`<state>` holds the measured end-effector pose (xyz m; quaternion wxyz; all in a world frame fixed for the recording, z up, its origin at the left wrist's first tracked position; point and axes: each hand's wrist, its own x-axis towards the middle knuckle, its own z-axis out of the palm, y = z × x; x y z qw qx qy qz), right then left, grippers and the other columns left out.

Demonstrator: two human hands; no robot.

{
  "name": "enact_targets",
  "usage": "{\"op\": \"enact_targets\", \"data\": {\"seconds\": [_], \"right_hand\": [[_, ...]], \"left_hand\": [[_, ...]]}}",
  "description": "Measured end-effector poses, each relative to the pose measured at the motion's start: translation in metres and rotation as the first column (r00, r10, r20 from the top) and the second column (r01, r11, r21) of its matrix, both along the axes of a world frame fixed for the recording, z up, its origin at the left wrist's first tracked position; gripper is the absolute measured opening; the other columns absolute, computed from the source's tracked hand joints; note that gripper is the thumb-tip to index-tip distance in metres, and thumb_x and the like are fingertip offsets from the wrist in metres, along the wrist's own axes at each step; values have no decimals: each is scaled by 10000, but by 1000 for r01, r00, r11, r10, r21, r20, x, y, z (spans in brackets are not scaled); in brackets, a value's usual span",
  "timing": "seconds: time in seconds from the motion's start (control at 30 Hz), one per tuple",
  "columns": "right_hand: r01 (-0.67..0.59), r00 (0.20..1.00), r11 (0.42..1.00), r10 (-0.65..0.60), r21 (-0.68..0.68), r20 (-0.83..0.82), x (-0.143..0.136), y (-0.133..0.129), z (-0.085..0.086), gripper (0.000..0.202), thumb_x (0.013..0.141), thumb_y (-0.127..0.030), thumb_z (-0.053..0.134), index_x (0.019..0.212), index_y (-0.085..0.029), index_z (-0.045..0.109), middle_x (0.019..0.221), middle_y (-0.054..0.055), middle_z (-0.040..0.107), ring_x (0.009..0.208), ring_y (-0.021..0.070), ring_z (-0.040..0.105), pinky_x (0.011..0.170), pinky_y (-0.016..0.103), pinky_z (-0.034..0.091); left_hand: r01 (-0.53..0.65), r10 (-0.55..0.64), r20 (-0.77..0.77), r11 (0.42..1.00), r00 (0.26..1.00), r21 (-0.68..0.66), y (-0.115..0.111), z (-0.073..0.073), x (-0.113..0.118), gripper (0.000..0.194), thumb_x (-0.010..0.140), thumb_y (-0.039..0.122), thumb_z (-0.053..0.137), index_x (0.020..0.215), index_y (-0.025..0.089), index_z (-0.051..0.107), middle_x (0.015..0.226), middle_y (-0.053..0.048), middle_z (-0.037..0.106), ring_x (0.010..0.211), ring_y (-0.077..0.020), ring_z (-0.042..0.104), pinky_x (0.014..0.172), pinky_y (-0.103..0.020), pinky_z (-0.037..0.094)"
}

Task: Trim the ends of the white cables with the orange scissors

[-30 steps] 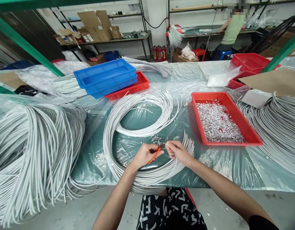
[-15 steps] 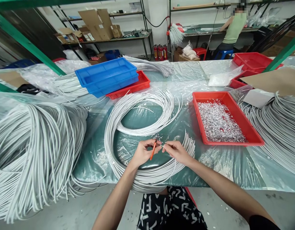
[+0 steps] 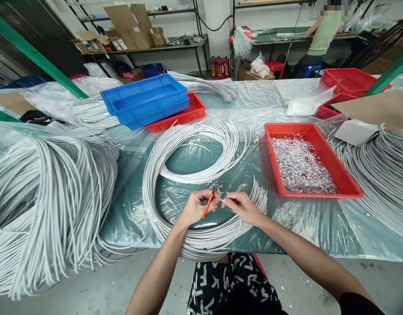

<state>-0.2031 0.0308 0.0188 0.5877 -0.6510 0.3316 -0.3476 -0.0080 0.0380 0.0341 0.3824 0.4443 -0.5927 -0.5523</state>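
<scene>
My left hand [image 3: 197, 207] is closed around small orange-handled pliers [image 3: 208, 205], dark at the tip and slanted up and away from me. Its thumb and finger also reach the thin white end of a cable [image 3: 221, 200]. Opposite it, my right hand [image 3: 241, 206] pinches the same cable near that end, the fingertips of both hands nearly meeting. Below and around them lies a coil of white cables [image 3: 204, 238], their cut ends fanned out just beyond my right hand. Small pale scraps [image 3: 216, 186] are scattered on the table past the pliers.
A red tray [image 3: 319, 194] of small silvery pieces sits right of the coil. Blue trays [image 3: 144, 98] rest partly on another red tray [image 3: 198, 114] behind it. Big cable bundles lie at left [image 3: 57, 197] and right [image 3: 381, 175]. A person [image 3: 324, 37] is at the back bench.
The pliers have tilted slightly, their handle end swinging a little to the left. Both hands stay almost in place at the cable end. The whole view has shifted slightly.
</scene>
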Motion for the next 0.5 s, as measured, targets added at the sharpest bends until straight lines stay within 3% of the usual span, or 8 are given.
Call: {"op": "enact_targets", "data": {"seconds": [0.13,0.5], "right_hand": [[9,1000,1000,-8,-27,18,1,1,-1,399,906,-503,576,758,-138,644,637,-17,501,556,96,374,528,226,277],[80,997,996,-80,-30,20,4,2,2,360,877,-467,613,696,-157,599,623,-16,501,566,107,390,535,235,299]], "left_hand": [[23,-23,8,1000,1000,-13,0,2,0,303,780,401,746,746,118,641,601,-2,606,505,-83,529,513,-182,449],[15,-15,-8,1000,1000,-26,0,0,0,255,777,343,751,754,114,641,557,15,573,500,-74,501,512,-175,411]]}}
